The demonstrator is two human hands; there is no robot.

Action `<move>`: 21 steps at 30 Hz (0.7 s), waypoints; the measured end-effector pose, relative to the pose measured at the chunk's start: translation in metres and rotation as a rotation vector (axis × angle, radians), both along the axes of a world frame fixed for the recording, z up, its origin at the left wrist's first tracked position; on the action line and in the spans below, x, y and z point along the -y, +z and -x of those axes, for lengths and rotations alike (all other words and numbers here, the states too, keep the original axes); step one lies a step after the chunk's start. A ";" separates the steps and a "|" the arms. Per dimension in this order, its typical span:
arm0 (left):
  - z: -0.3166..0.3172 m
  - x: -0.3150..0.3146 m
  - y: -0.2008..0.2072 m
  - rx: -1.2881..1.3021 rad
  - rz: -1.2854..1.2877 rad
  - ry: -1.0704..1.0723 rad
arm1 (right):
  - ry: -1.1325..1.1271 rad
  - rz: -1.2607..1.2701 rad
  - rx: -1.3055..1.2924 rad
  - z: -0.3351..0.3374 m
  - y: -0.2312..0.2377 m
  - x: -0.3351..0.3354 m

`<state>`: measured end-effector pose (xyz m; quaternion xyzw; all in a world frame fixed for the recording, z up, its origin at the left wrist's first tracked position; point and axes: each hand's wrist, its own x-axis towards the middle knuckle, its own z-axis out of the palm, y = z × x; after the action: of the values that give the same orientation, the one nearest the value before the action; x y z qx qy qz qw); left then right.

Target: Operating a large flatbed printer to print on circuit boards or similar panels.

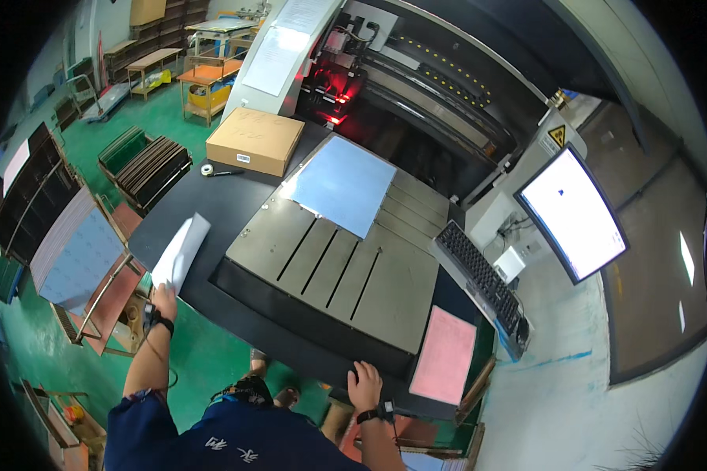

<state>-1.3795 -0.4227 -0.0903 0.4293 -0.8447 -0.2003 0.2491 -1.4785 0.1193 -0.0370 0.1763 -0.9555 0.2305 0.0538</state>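
Observation:
My left hand (163,302) is closed on the near end of a thin white sheet (182,250), which slants and curls a little over the left side of the black machine table (173,206). Whether it is paper or film I cannot tell. My right hand (364,386) lies on the table's front edge with its fingers stretched out, holding nothing. To its right is a pink rectangular sheet (445,355) on the table's corner. In the middle, a shiny pale-blue sheet (342,184) lies flat over the far part of a grooved metal bed (322,267).
A cardboard box (255,140) and a tape roll (206,169) sit at the table's far left. Behind the bed is a machine head (334,86) with red lights. At right are a keyboard (479,271) and monitor (573,213). Racks of panels (75,247) stand left.

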 end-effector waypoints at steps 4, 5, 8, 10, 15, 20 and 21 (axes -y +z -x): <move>-0.036 -0.115 0.038 -0.188 -0.352 -0.283 | -0.016 -0.048 0.016 0.006 0.019 -0.003; -0.048 -0.141 0.044 -0.290 -0.629 -0.362 | 0.009 -0.054 0.030 0.002 0.025 0.006; -0.084 -0.218 0.098 -0.189 -1.442 -0.440 | 0.265 0.249 0.355 -0.031 0.070 0.051; -0.090 -0.250 0.118 -0.097 -1.793 -0.581 | 0.546 0.625 0.616 -0.070 0.071 0.075; -0.103 -0.240 0.130 -0.203 -1.270 -1.148 | 0.629 0.685 0.969 -0.130 0.094 0.130; -0.190 -0.202 0.154 -0.827 -2.240 -0.396 | 0.979 0.383 0.399 -0.182 0.127 0.200; -0.224 -0.192 0.147 -0.892 -2.207 -0.364 | 1.038 0.375 0.414 -0.203 0.128 0.219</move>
<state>-1.1555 -0.2305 0.0566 0.1785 -0.1059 -0.9781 -0.0144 -1.2756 -0.0999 0.0909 0.5598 -0.6775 0.4215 -0.2235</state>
